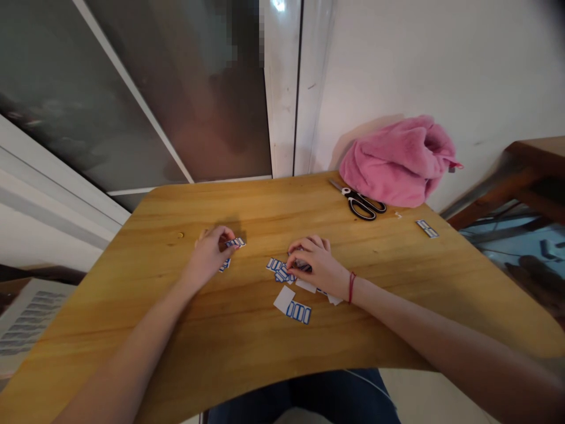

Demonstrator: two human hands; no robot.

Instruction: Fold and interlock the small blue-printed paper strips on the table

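My left hand (215,250) pinches a small white card with blue-framed boxes (239,242), a label by its look. Below those fingers, another blue-and-white label (225,265) is partly hidden. My right hand (311,259) is curled over a loose pile of labels (281,271), its thumb and fingertips at the pile; whether it grips one is hidden. Some cards there lie blank side up. In front of the pile, a blank white card (284,299) overlaps a blue-framed label (299,312).
Black-handled scissors (362,206) lie at the back of the wooden table (212,353), beside a pink plush bundle (397,159). One label (427,228) lies far right, near white scraps (398,215). A tiny gold-coloured object (180,235) is at left. Glass panels and a wall stand behind.
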